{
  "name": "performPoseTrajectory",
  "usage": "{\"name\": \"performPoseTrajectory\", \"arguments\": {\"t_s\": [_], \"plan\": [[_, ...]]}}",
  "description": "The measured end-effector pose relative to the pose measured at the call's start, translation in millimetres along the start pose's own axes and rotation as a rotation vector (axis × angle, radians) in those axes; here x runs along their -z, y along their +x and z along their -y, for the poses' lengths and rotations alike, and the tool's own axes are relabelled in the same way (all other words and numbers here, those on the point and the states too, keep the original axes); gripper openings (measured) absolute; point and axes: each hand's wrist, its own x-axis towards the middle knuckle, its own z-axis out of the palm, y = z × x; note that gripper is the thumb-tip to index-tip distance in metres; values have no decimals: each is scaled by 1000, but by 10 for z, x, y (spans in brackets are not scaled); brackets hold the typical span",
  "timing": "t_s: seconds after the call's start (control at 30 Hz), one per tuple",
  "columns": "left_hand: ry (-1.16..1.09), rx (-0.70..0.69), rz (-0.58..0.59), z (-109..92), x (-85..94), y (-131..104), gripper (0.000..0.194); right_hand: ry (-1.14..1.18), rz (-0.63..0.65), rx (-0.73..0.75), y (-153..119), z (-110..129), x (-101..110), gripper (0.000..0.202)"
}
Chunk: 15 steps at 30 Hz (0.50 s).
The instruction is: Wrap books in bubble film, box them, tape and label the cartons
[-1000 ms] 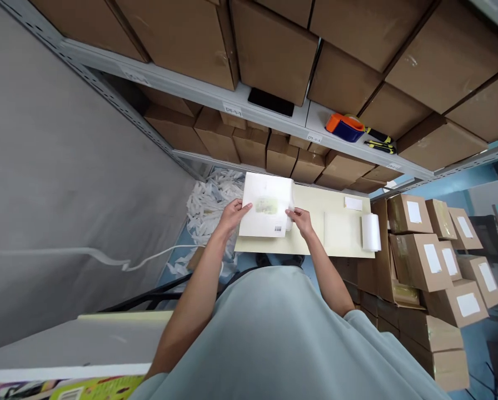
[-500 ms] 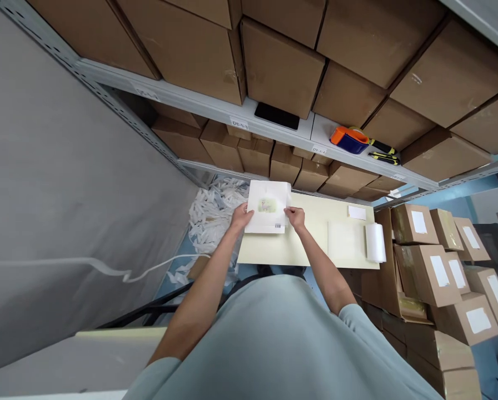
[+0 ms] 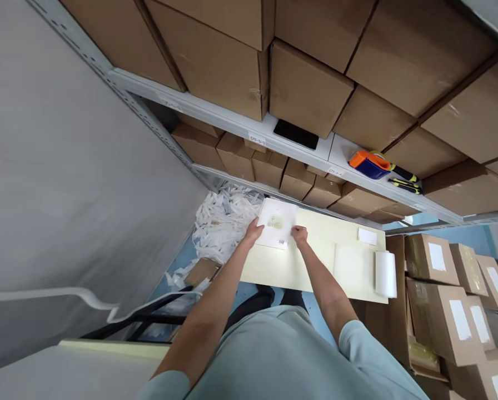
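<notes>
A thin white book (image 3: pixel 269 236), with a small greenish picture and a barcode on its face, lies flat in front of me over the left part of the pale yellow table (image 3: pixel 315 228). My left hand (image 3: pixel 254 230) grips its left edge, thumb on top. At the right edge my right hand (image 3: pixel 299 234) is closed, fingers curled and pinching the book's side. What lies under the book is hidden.
White paper strips (image 3: pixel 219 222) are heaped left of the table. A white roll (image 3: pixel 385 274) and a small white card pile (image 3: pixel 367 236) sit at its right. Shelves of cartons rise behind, holding a black phone (image 3: pixel 295 134) and an orange-and-blue tape dispenser (image 3: pixel 369 164). Labelled cartons (image 3: pixel 438 311) stand right.
The view has tilted and shifted, so the shelf and table appear lower and farther right. Both hands still hold the book at its two sides.
</notes>
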Motion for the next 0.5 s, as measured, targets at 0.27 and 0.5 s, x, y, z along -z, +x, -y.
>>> {"name": "performPoseTrajectory", "arguments": {"t_s": [0.27,0.5], "plan": [[-138,-45,-265,-207,17,-723,66,152,19,183,-611,76,566,52],[-109,-45,-822,-115,293,-2356,69,384,320,596,-1533,40,1204,53]]}}
